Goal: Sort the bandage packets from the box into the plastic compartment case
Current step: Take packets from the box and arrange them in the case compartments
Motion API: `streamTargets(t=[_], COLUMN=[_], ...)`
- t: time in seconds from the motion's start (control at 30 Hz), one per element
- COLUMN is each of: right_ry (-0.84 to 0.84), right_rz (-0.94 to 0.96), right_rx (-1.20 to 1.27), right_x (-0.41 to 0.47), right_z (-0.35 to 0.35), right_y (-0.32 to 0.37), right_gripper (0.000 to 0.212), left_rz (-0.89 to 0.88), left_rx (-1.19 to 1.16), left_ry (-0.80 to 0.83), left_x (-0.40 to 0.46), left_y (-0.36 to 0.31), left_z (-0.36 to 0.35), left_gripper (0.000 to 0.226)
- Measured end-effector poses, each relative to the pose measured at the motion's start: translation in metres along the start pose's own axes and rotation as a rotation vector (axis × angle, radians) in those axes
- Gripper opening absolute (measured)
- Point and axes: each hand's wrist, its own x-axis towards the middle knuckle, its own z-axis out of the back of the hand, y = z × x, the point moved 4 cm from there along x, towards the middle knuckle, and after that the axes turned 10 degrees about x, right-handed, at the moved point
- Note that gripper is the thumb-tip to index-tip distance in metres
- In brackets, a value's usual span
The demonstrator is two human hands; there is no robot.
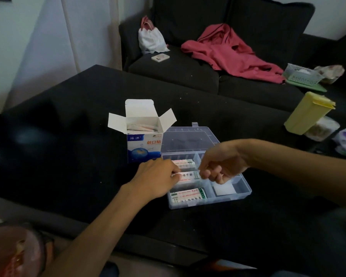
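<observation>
White paper bandage packet (187, 175), printed, held at both ends: left hand (158, 176) pinches the left end, right hand (221, 166) pinches the right end with fingers curled; each grip closed on the packet, over the middle compartment of the clear plastic compartment case (246, 188). Just beyond the grip: filled compartment of packets (183, 163); just nearer: another filled compartment (188, 194). Right of the grip: white pad (224, 189) in a side compartment. Beyond the left hand: opened cardboard box (143, 136), packets still inside. Under all: black desk (68, 156). Risk, judged: packet buckling or catching on a divider if pressed down unevenly; the light case could shift.
</observation>
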Motion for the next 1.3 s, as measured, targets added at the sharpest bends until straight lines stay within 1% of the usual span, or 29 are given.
streamTargets(t=[0.07, 0.1, 0.2, 0.23, 0.27, 0.3, 0.4, 0.43, 0.5, 0.6, 0.67, 0.8, 0.93, 0.97, 1.1, 1.13, 1.17, 1.23, 1.27, 1.3], right_ry=[-0.016, -0.068, -0.336, -0.408, -0.44, -0.398, -0.103, -0.051, -0.021, 0.007, 0.03, 0.06, 0.095, 0.099, 0.115, 0.119, 0.114, 0.024, -0.075, -0.198], right_rz=[-0.01, 0.008, 0.126, 0.183, 0.236, 0.255, 0.187, 0.182, 0.2, 0.182, 0.138, 0.061, -0.023, -0.031, -0.038, -0.037, -0.032, 0.036, 0.124, 0.254], right_rx=[-0.103, -0.229, -0.763, -0.873, -0.89, -0.801, -0.2, -0.056, 0.117, 0.32, 0.354, 0.176, -0.033, -0.065, -0.066, -0.111, -0.201, -0.53, -0.714, -0.872], right_x=[0.005, 0.007, 0.012, 0.012, 0.012, 0.011, -0.001, -0.006, -0.011, -0.01, -0.005, -0.001, -0.005, -0.004, 0.0, 0.002, 0.003, 0.001, 0.0, -0.002], right_z=[-0.004, -0.004, 0.004, 0.005, 0.005, 0.003, -0.009, -0.013, -0.014, -0.014, -0.015, -0.008, 0.01, 0.013, 0.005, 0.001, 0.001, 0.008, 0.015, 0.022], right_y=[-0.003, -0.003, -0.002, -0.001, -0.002, -0.006, -0.023, -0.027, -0.03, -0.029, -0.026, -0.018, -0.01, -0.008, -0.005, -0.005, -0.006, -0.004, 0.001, 0.006], right_gripper=[0.013, 0.013, 0.02, 0.024, 0.025, 0.024, 0.018, 0.018, 0.021, 0.019, 0.018, 0.018, 0.032, 0.032, 0.025, 0.024, 0.026, 0.031, 0.03, 0.028], left_rz=[0.007, 0.006, 0.013, 0.022, 0.028, 0.034, 0.055, 0.069, 0.096, 0.108, 0.1, 0.1, 0.1, 0.106, 0.132, 0.139, 0.142, 0.142, 0.14, 0.134], left_rx=[-0.006, -0.01, -0.03, -0.033, -0.031, -0.029, 0.003, 0.007, -0.032, -0.11, -0.128, -0.125, -0.148, -0.147, -0.107, -0.104, -0.107, -0.123, -0.129, -0.129], left_ry=[-0.008, -0.01, -0.01, -0.003, 0.0, 0.002, 0.022, 0.028, 0.042, 0.052, 0.055, 0.058, 0.041, 0.04, -0.002, -0.003, 0.003, 0.017, 0.018, 0.018], left_x=[-0.001, -0.002, 0.0, 0.001, 0.001, 0.001, -0.001, -0.002, 0.0, 0.002, 0.003, 0.006, 0.004, 0.004, 0.003, 0.003, 0.003, 0.005, 0.005, 0.005], left_y=[-0.001, -0.002, -0.003, -0.002, -0.002, -0.002, -0.003, -0.003, -0.001, 0.001, 0.001, 0.0, 0.001, 0.001, -0.002, -0.001, -0.002, 0.0, 0.001, 0.001], left_z=[0.001, 0.001, 0.005, 0.006, 0.007, 0.007, 0.004, 0.004, 0.003, 0.002, 0.002, 0.001, 0.003, 0.003, 0.003, 0.003, 0.004, 0.004, 0.006, 0.007], left_gripper=[0.032, 0.032, 0.03, 0.03, 0.03, 0.03, 0.034, 0.035, 0.038, 0.037, 0.034, 0.033, 0.032, 0.033, 0.038, 0.039, 0.038, 0.035, 0.034, 0.033])
